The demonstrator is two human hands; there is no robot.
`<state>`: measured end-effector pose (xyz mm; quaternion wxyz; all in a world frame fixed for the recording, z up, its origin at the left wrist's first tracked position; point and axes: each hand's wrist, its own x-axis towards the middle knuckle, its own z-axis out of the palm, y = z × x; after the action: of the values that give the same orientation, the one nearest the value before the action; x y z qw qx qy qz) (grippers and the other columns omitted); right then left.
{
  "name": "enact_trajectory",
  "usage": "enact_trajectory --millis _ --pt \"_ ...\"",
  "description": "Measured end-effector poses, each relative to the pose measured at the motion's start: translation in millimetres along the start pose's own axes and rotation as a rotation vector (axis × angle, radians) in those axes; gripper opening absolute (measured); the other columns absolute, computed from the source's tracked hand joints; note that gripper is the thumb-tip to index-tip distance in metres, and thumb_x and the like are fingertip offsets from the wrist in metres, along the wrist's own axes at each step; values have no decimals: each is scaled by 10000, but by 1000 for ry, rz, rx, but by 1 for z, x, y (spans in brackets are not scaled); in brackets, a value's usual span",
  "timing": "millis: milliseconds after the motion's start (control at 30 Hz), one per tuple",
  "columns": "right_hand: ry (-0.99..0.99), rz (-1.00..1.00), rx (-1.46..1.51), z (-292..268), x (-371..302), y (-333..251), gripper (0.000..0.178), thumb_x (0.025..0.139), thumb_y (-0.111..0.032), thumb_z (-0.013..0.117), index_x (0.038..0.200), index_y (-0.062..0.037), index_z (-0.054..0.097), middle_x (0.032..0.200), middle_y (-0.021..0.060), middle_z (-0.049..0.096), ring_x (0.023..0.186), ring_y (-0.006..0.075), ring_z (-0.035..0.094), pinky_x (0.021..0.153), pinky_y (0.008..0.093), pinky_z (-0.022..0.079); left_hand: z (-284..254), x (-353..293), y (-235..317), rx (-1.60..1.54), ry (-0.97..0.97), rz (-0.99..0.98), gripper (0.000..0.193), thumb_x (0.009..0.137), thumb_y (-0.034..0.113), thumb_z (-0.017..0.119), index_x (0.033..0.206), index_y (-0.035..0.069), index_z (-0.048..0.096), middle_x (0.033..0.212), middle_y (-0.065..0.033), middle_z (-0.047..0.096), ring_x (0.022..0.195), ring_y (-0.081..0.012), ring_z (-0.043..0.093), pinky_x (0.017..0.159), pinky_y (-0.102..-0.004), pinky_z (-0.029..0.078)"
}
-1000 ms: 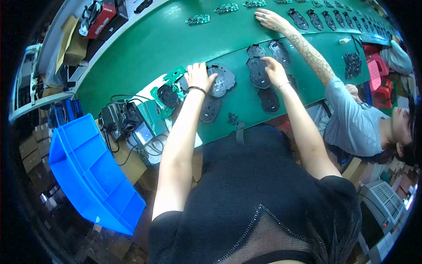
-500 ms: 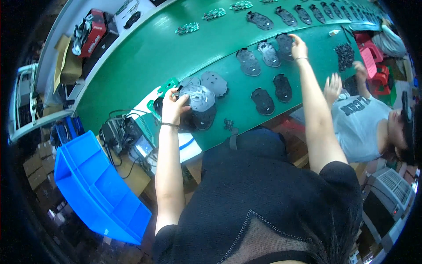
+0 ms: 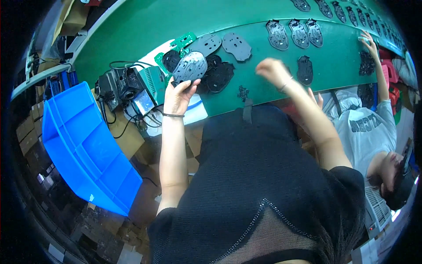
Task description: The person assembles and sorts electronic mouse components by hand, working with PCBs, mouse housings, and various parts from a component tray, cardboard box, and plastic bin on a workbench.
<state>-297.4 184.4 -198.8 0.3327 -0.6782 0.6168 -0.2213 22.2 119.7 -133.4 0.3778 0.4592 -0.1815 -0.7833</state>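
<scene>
My left hand (image 3: 178, 97) grips a grey oval plastic plate (image 3: 190, 68) by its lower edge, tilted up above the green table. Behind it lie more grey plates (image 3: 236, 46), dark plates (image 3: 221, 78) and green circuit boards (image 3: 183, 40). My right hand (image 3: 272, 72) is smeared by motion over the table, so its fingers do not show clearly. Close to it lies a dark plate (image 3: 304, 70), with a bit of another behind the hand. Farther off, three plates (image 3: 277, 35) lie in a row. Small black parts (image 3: 242, 93) form a heap near the front edge.
A blue plastic bin (image 3: 90, 145) stands at the left, beside a black device with a lit screen (image 3: 144, 103) and cables. On the right a co-worker (image 3: 367, 127) reaches over the table near a pile of black parts (image 3: 366, 64). Several dark plates (image 3: 338, 12) line the far side.
My right hand has come away from the far row of plates, back toward me. The plate in my left hand is now tilted up more. The whole view has shifted.
</scene>
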Motion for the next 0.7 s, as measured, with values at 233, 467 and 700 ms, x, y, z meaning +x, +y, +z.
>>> enact_trajectory --millis 233,467,700 --pt "-69 -58 -77 65 -7 -26 62 721 -114 601 770 -76 602 772 80 579 837 265 557 719 369 455 -4 -5 -16 -19 -39 -61 354 779 -3 595 1091 104 467 925 -73 593 832 -233 612 602 -297 498" --pt "-47 -79 -201 67 -10 -32 54 750 -94 557 794 -64 548 779 87 514 828 277 534 711 374 450 16 -3 -16 -134 -153 -72 360 815 61 518 1160 58 415 1063 -164 548 898 -328 594 729 -393 538" --pt "148 84 19 63 -4 -22 68 761 -62 564 800 -19 526 748 123 577 710 264 575 647 341 465 22 -3 -14 -81 -217 -129 360 815 64 542 1153 50 418 1075 -148 545 882 -319 603 694 -356 551"
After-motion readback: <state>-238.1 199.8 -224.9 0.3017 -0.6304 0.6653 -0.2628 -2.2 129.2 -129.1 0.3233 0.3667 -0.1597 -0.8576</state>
